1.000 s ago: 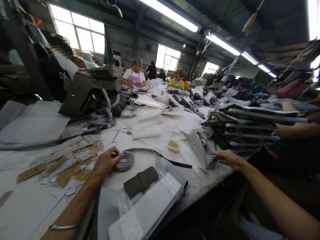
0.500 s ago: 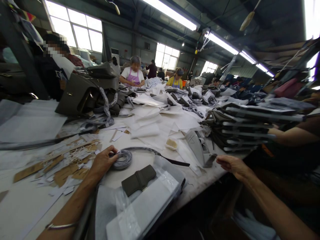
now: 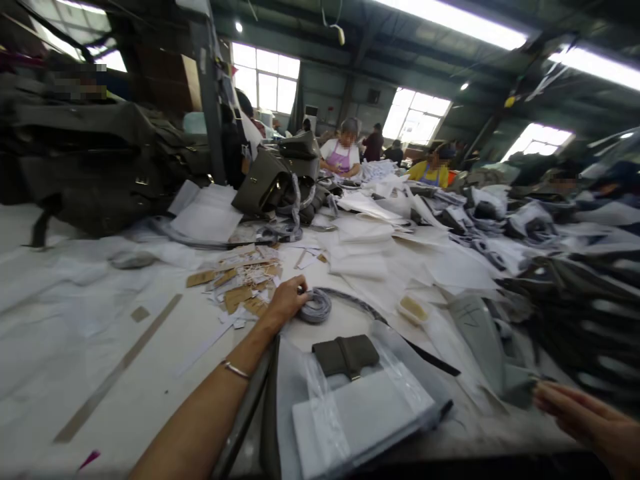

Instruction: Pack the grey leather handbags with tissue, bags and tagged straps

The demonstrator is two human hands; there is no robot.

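My left hand (image 3: 286, 303) is closed on the left edge of a coiled strap (image 3: 320, 308) wrapped in greyish plastic; its dark loose end trails right. My right hand (image 3: 580, 410), at the right edge, has its fingers pressed together at the front end of a grey tape dispenser (image 3: 483, 343). What they pinch is too small and blurred to make out. Between the hands lies a bag partly wrapped in white foam sheet and clear plastic (image 3: 367, 413), its olive-brown flap with a strap (image 3: 345, 355) showing on top.
Paper and card scraps (image 3: 245, 287) lie left of the coil. A small dish (image 3: 413, 310) stands behind the wrapped bag. White foam sheets (image 3: 370, 257) cover the table's middle. Dark bags (image 3: 90, 167) stand far left, stacked bags (image 3: 595, 327) right. Co-workers (image 3: 343, 152) sit across the table.
The view has swung left, so the table's things appear farther right and more of its left side shows. My left hand stays at the coil, my right hand at the dispenser's front.
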